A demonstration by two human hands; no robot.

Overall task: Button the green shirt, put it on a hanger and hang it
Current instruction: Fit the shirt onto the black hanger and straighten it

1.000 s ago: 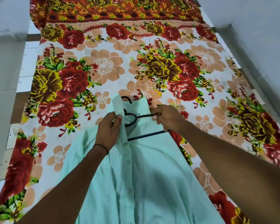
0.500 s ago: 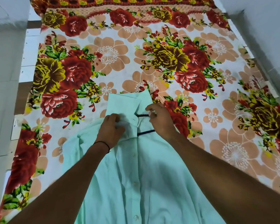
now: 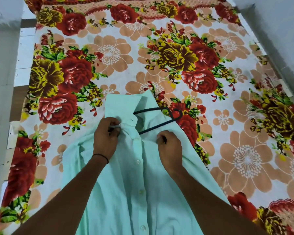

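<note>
Pinching the green shirt (image 3: 143,200) below its collar (image 3: 126,106), left hand (image 3: 105,139) and right hand (image 3: 170,148) clamp fabric; the black hanger (image 3: 159,125) sits inside.

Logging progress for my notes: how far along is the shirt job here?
Done: the green shirt looks buttoned below the hands. In hand: the dark hanger pokes out of the collar, not seated, while the left hand and right hand grip cloth beside the neck. Left: seat the hanger, lift the shirt off the floral sheet, hang it.

Open bedsheet (image 3: 129,68) beyond shirt (image 3: 143,192), wall (image 3: 278,22) perhaps close right
</note>
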